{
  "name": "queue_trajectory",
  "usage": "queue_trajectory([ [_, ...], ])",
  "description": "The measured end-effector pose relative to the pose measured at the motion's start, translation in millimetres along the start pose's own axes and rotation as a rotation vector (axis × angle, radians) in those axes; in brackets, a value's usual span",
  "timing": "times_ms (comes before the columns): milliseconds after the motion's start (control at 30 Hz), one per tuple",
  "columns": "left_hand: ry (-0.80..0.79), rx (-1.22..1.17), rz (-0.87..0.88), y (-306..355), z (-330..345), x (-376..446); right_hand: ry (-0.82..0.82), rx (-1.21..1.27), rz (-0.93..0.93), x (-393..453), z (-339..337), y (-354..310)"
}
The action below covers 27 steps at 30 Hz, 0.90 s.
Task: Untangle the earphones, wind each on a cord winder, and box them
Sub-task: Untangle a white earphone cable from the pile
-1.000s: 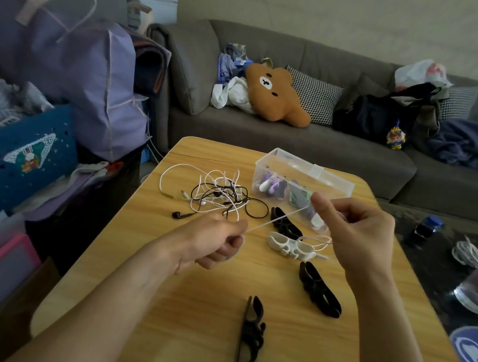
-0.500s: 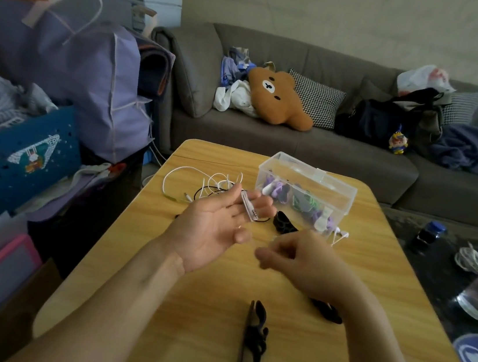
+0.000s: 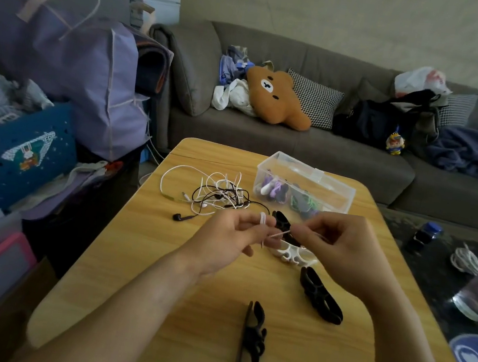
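The thin white earphone cord (image 3: 281,234), limp and light, hangs above the wooden tabletop (image 3: 136,258); we would grip it by the stiffer plug. Our left hand (image 3: 231,240) has coils round a finger, our right hand (image 3: 336,242) pinches the strand taut. Beyond lie the tangled earphones (image 3: 218,193) and the clear plastic box (image 3: 305,183).

The left hand (image 3: 232,234), open-palmed half a second ago, now pinches the thin white earphone cord (image 3: 281,233), seemingly looped over a fingertip; the right hand (image 3: 334,245) has risen toward 12 o'clock, uncovering the white plastic cord winder (image 3: 295,253).
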<state>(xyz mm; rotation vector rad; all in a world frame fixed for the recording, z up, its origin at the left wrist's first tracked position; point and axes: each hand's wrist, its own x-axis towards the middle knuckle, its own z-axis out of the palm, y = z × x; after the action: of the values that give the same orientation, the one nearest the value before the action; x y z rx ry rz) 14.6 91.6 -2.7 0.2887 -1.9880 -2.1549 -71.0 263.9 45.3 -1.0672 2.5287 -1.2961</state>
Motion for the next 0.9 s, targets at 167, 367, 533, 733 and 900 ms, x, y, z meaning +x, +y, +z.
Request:
queue_trajectory([
  [167, 0.177, -0.283, -0.202, -3, 3, 5, -0.139, 0.011, -0.045, -2, 2, -3],
  [367, -0.018, -0.092, -0.207, 6, 4, -2, -0.07, 0.01, -0.096, 1, 13, -1],
  [533, -0.231, -0.084, -0.217, 9, 4, -5, 0.114, 0.039, -0.047, 5, 23, 8],
  [733, -0.155, -0.581, -0.24, 8, 3, 2, 0.05, -0.002, 0.043, 7, 23, 15],
  [900, 0.097, -0.973, -0.01, 16, -27, 1, 0.048, -0.028, 0.083, 7, 15, 20],
])
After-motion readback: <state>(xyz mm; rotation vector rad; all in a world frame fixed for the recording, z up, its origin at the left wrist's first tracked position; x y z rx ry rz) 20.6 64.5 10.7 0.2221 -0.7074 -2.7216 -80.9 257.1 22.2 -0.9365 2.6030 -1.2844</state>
